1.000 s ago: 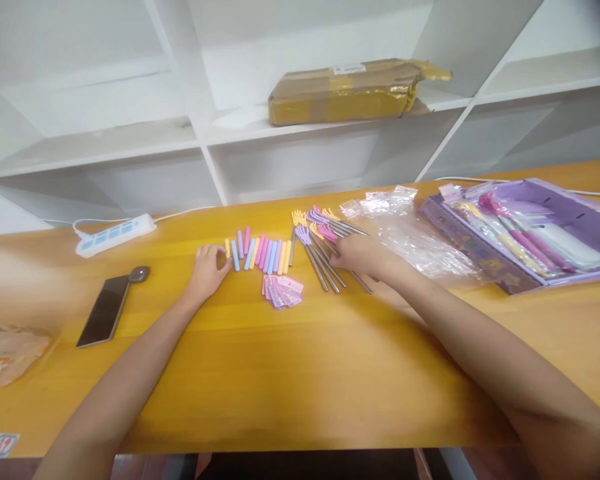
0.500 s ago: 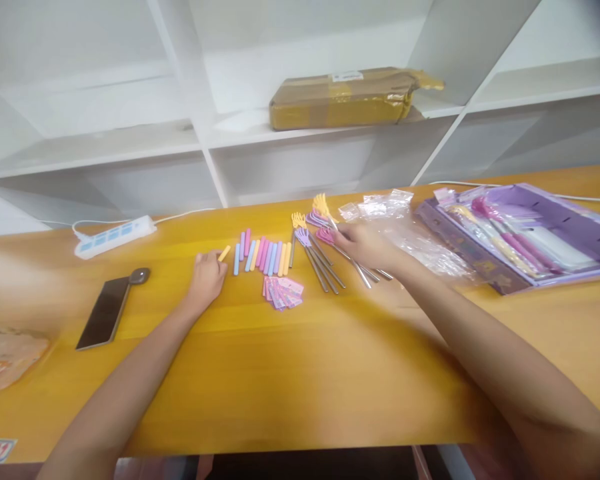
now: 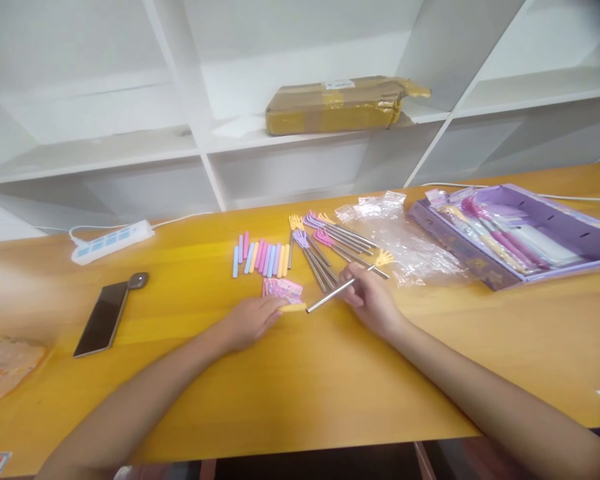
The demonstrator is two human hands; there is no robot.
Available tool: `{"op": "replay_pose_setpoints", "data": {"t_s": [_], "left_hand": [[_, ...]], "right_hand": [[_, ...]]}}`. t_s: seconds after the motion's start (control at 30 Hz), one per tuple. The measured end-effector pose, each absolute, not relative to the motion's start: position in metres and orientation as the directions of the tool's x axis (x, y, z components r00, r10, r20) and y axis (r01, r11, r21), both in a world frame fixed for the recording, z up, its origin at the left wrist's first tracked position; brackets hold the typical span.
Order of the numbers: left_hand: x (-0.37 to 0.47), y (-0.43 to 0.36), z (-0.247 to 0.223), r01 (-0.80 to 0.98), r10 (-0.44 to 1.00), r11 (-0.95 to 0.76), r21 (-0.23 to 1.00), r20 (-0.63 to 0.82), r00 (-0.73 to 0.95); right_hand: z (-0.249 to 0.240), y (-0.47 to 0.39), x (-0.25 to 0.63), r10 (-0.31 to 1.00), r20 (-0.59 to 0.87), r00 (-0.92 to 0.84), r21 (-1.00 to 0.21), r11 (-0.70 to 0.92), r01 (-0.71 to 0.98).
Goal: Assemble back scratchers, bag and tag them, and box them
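My left hand (image 3: 257, 321) is closed on a yellow handle sleeve (image 3: 293, 307), just in front of the fanned pink cards (image 3: 282, 289). In my right hand (image 3: 373, 298) is a back scratcher (image 3: 339, 291) with a metal rod and a yellow hand-shaped head. The rod's bare end points left, close to the sleeve's tip, with a small gap between them. Beyond my hands lie more back scratchers (image 3: 323, 263) with yellow, purple and pink heads. To their left rests a row of pink, blue, purple and yellow sleeves (image 3: 265, 259).
Clear plastic bags (image 3: 405, 243) lie beside a purple box (image 3: 500, 277) holding wrapped back scratchers. At left are a power strip (image 3: 113, 241), a phone (image 3: 103, 317) and a small dark gadget (image 3: 139, 280). A taped carton (image 3: 335, 110) sits on the shelf behind.
My left hand has brought the yellow sleeve right and nearer to me. My right hand has lifted a yellow-headed back scratcher from the pile and turned its rod end leftward.
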State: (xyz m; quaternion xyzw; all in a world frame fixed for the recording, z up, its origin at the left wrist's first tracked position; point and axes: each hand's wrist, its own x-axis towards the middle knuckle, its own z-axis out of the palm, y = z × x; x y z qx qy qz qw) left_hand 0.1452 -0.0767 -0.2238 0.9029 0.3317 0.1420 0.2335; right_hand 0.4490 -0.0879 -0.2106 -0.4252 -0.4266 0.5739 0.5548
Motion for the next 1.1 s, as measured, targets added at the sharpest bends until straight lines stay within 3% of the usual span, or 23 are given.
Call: {"op": "replay_pose_setpoints", "data": {"t_s": [0.27, 0.7, 1.1], "left_hand": [[0.137, -0.073, -0.221, 0.539, 0.663, -0.654, 0.531, 0.059, 0.746], [0.139, -0.073, -0.217, 0.563, 0.698, -0.598, 0.571, 0.026, 0.715], [0.138, -0.07, -0.223, 0.545, 0.727, -0.609, 0.576, 0.129, 0.675]], "right_hand": [[-0.215, -0.087, 0.459, 0.998, -0.027, 0.054, -0.956, -0.01, -0.293], [-0.216, -0.086, 0.464, 1.0, -0.008, -0.019, -0.965, -0.013, -0.262], [-0.216, -0.086, 0.465, 0.998, 0.047, -0.05, -0.976, 0.036, -0.213]]}}
